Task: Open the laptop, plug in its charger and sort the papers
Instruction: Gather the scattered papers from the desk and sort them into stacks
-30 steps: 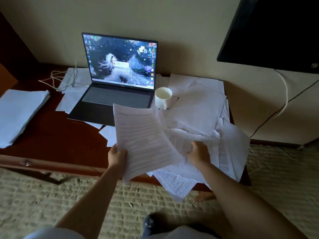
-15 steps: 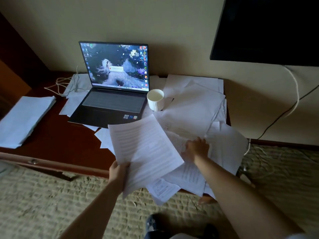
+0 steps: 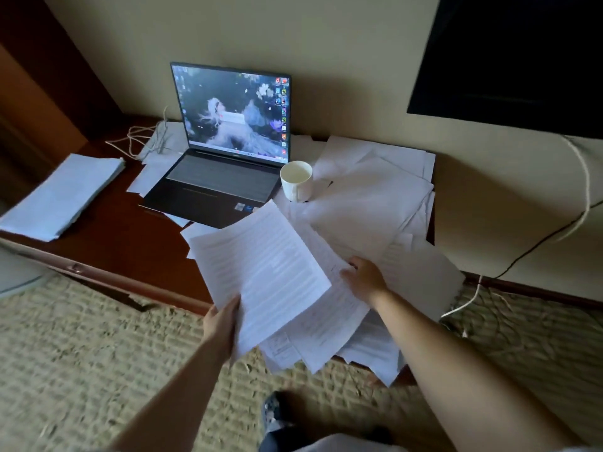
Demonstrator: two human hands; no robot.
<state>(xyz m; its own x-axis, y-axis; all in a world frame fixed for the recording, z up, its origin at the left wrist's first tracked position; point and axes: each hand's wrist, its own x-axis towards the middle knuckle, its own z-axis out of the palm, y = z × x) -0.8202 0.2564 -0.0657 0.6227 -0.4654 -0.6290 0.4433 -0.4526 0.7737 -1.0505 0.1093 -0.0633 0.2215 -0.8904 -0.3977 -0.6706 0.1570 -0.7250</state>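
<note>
The laptop [image 3: 225, 177] stands open on the dark wooden desk [image 3: 124, 243], its screen lit. My left hand [image 3: 222, 322] grips a bundle of printed sheets [image 3: 261, 272] by the lower corner, held tilted above the desk's front edge. My right hand [image 3: 363, 275] lies flat on the loose heap of papers [image 3: 375, 216] spread over the desk's right half, fingers on a printed sheet. A neat stack of papers [image 3: 65, 194] lies at the desk's left end. A white cable [image 3: 140, 141] coils behind the laptop's left side; its plug is not visible.
A white mug [image 3: 296, 181] stands right of the laptop, touching the paper heap. A dark wall screen [image 3: 509, 57] hangs at upper right, with cables [image 3: 580, 190] dropping to the floor. Some sheets overhang the desk's front edge. Woven carpet [image 3: 81, 360] lies below.
My right hand shifted a little on the heap, fingers now spread flat on a sheet. The held bundle sank lower and tilted flatter. The camera view moved rightward.
</note>
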